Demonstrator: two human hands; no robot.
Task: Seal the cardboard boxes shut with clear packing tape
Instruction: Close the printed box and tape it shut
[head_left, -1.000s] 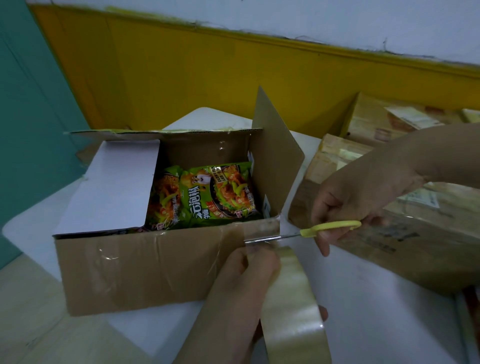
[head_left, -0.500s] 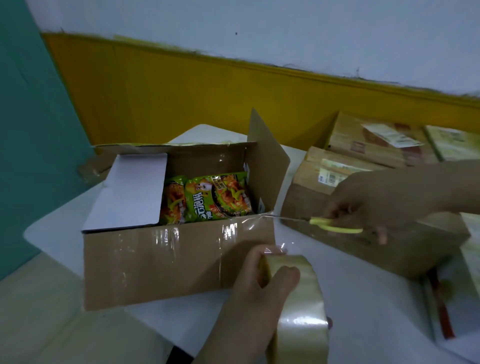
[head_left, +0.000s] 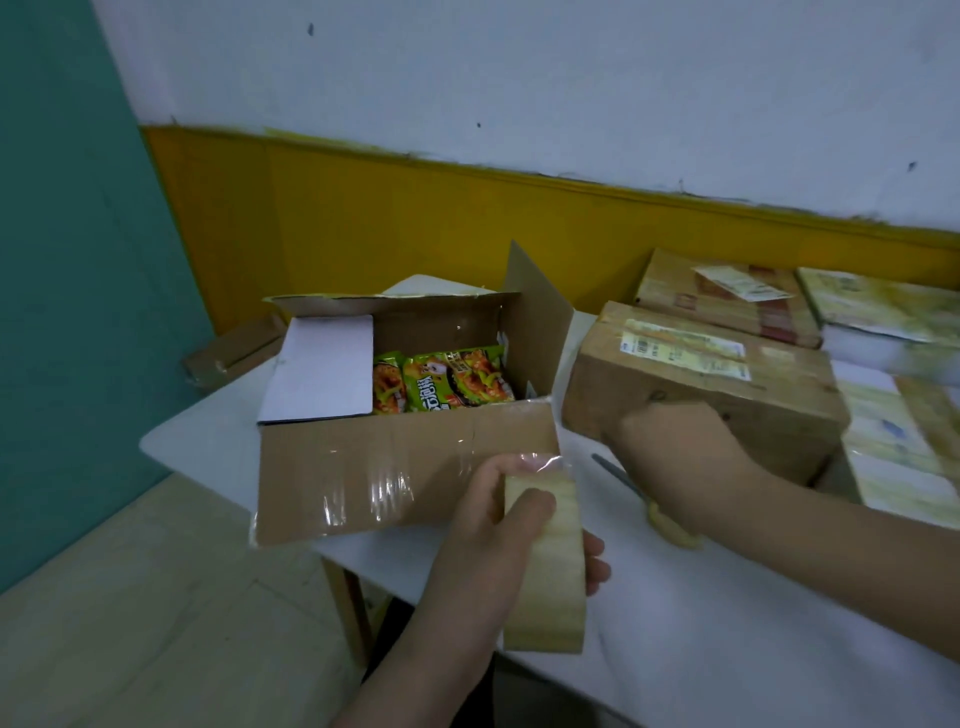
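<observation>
The open box (head_left: 405, 457) sits at the near left corner of the white table (head_left: 727, 649), its flaps up and clear tape shining across its front wall. The left hand (head_left: 488, 525) grips the tape roll (head_left: 545, 566) just in front of the box's right corner, thumb on the outer face and fingers wrapped round the far side. The right hand (head_left: 675, 457) is curled round the yellow handles of the scissors (head_left: 623, 480), blades pointing toward the box — it hovers near a closed box (head_left: 727, 395).

The roll looks light and stiff, best held through its core or across its width; the loose end will likely cling to fingers and to itself, so it wants keeping taut. The box is probably light too, given its contents, and its thin flaps will bend rather than resist, so pressing them flat from above should serve.

By count: one open box, two snack packets (head_left: 447, 382) showing inside, one white card (head_left: 319, 371) over the left half, one roll, one pair of scissors — and at least four sealed parcels at the right, though blur makes that uncertain.
</observation>
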